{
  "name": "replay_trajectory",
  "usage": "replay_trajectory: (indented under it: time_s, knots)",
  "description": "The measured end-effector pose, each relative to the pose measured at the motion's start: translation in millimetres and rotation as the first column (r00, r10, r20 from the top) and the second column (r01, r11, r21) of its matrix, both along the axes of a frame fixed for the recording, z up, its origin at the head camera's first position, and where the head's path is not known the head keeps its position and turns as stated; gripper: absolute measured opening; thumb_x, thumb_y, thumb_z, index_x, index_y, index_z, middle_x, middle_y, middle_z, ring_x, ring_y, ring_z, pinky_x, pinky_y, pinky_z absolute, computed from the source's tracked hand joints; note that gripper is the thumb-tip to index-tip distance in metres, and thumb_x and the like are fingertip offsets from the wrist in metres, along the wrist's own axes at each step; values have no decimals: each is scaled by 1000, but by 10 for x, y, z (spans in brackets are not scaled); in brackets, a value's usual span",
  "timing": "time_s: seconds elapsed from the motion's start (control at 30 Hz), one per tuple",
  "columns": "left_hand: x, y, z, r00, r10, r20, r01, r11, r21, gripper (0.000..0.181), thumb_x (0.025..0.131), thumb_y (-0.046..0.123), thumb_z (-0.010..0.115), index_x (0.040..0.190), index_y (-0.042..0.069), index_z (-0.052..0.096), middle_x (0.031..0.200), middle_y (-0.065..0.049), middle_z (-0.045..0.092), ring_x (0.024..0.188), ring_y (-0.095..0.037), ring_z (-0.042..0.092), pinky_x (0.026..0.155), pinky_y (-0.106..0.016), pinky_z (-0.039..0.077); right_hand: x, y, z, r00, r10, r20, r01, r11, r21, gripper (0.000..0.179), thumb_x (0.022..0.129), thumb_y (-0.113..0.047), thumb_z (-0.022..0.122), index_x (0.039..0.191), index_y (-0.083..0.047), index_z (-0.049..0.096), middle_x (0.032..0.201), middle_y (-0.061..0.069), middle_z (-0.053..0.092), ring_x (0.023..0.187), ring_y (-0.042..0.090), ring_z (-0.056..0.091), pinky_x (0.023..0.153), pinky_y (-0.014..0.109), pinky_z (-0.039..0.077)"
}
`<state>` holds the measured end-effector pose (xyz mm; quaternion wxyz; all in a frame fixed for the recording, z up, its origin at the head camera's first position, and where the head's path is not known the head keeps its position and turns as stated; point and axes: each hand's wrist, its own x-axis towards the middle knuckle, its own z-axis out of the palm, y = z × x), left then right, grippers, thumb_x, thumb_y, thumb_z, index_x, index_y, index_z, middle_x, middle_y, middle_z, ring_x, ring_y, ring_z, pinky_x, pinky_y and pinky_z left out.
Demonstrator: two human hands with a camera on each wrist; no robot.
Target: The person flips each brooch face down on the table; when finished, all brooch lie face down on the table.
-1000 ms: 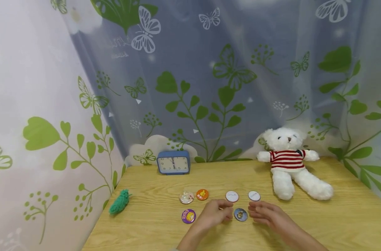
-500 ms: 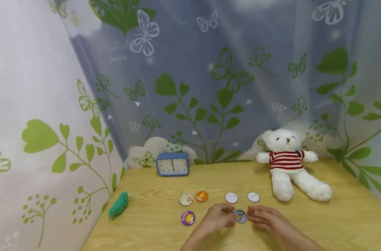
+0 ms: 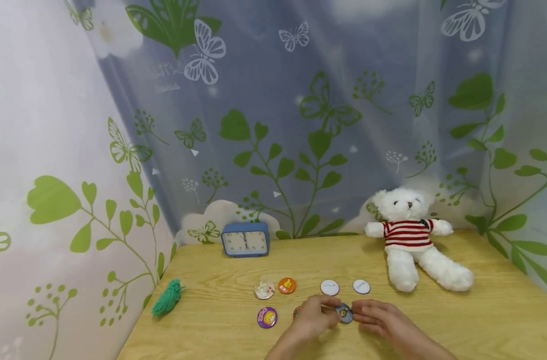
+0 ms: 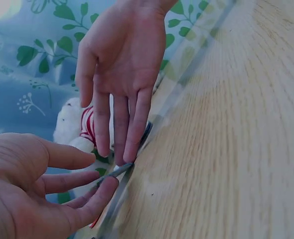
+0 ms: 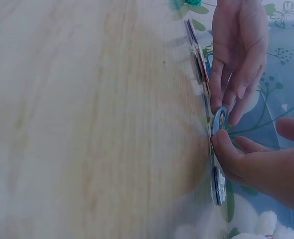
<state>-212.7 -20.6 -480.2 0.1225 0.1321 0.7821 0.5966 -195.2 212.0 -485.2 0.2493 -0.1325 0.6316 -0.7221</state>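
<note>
Head view, blue-grey badge: the blue-grey badge [image 3: 345,313] is at the front of the wooden table [image 3: 210,332], between the left hand [image 3: 315,319] and the right hand [image 3: 387,320].
Hands: two, apart, facing each other across that badge; the right fingers are nearly straight, the left ones loosely bent, and neither looks clamped.
Step in hand: by judgement, handling this one badge with the fingertips of both hands.
Next move: seems to call for light, even contact at its two edges.
Badges: seven visible: the blue-grey one, a pale patterned badge [image 3: 264,290], an orange badge [image 3: 287,285], a purple badge [image 3: 267,317], a left white-side-up badge [image 3: 330,287], a right white-side-up badge [image 3: 361,286], and a reddish badge [image 3: 296,312] mostly hidden by the left hand.
Others: one blue alarm clock [image 3: 245,242], one teddy bear [image 3: 407,235] in a striped top, one green yarn hank [image 3: 167,299].
Left wrist view, blue-grey badge: nearly edge-on, slanted, meeting fingertips of both hands; whether its rim rests on the wood, I cannot tell.
Right wrist view, blue-grey badge: tilted between the fingertips; the other badges overlap too much to count.
</note>
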Motion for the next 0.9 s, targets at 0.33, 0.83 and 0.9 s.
replay_trajectory:
  time_s: [0.33, 0.83, 0.9]
  knots:
    - [-12, 26, -47, 995, -7, -95, 7, 1000, 1, 27, 80, -15, 69, 106, -8, 75, 88, -8, 75, 80, -14, 69, 66, -17, 52, 8, -44, 1, 1000, 7, -19, -8, 1000, -17, 55, 114, -19, 36, 145, 26, 33, 143, 23, 58, 124, 15, 62, 104, 35, 54]
    - [-70, 69, -120, 982, 111, -153, -124, 989, -79, 17, 79, -9, 78, 86, 7, 80, 75, 5, 70, 67, -1, 59, 62, -20, 51, 3, -73, 9, 1000, 13, 10, -14, 999, 45, 58, 113, -27, 41, 148, 20, 38, 152, 32, 46, 136, 31, 55, 109, 42, 50]
    - [-69, 67, -114, 981, 111, -162, -124, 990, -70, 14, 81, -6, 80, 85, 7, 79, 76, 6, 71, 68, -1, 60, 62, -20, 52, -5, -75, 10, 1000, 6, 17, -7, 1000, 29, 57, 113, -26, 43, 147, 19, 40, 150, 29, 51, 133, 25, 58, 108, 41, 51]
